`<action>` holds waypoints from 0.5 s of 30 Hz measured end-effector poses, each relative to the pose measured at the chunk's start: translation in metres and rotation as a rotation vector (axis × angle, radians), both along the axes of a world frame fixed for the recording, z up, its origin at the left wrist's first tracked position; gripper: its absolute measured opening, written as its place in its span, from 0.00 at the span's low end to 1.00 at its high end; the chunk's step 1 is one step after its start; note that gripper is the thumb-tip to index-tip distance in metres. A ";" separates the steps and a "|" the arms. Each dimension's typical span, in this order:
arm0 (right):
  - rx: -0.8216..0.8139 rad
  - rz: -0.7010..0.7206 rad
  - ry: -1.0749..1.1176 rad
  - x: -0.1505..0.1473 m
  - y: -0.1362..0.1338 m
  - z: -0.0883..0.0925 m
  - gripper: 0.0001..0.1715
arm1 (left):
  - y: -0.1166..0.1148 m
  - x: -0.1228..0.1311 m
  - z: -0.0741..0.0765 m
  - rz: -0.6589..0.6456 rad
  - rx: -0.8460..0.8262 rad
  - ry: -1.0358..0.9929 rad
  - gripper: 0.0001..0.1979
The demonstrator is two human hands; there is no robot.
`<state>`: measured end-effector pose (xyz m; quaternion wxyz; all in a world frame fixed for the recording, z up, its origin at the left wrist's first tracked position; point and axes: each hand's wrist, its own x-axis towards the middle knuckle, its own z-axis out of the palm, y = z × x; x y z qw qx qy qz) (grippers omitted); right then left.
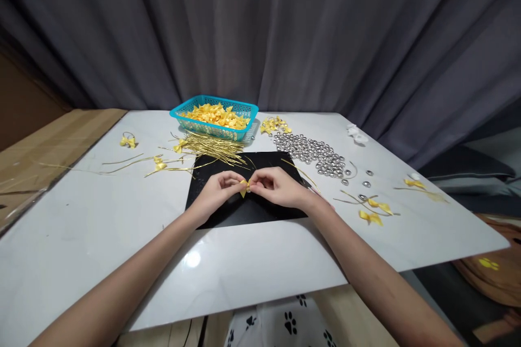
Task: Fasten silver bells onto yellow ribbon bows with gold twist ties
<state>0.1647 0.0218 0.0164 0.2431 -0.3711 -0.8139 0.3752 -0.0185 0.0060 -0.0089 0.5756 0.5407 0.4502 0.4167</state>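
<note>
Above a black mat (215, 217), both my hands meet around one small yellow ribbon bow (243, 188). My left hand (217, 192) pinches the bow's left side between thumb and fingertips. On its right side, my right hand (277, 187) is closed with the fingertips on the bow, where a small shiny bit shows. The fingers cover most of the bow's middle. Just beyond the mat lies a bundle of gold cords (214, 146). To the right of the mat spreads a pile of silver bells (311, 152).
A turquoise basket (175, 112) of yellow bows stands at the back. Finished-looking bow pieces (274, 125) lie beside it. Loose bows with cords (370, 217) are on the right, and another bow (128, 141) is at the left. A cardboard box (61, 141) borders the white table (101, 233).
</note>
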 end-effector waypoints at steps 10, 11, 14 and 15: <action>-0.097 -0.077 0.117 -0.003 -0.001 0.001 0.10 | -0.005 0.002 0.009 0.032 -0.113 -0.017 0.13; -0.185 -0.041 0.189 -0.003 -0.002 0.003 0.11 | -0.005 0.002 0.009 0.042 -0.118 -0.015 0.12; -0.485 0.081 0.422 0.000 -0.003 0.009 0.13 | -0.005 0.003 0.010 0.042 -0.115 -0.017 0.11; -0.572 0.106 0.483 0.000 -0.004 0.011 0.13 | -0.005 0.003 0.011 0.033 -0.111 -0.021 0.11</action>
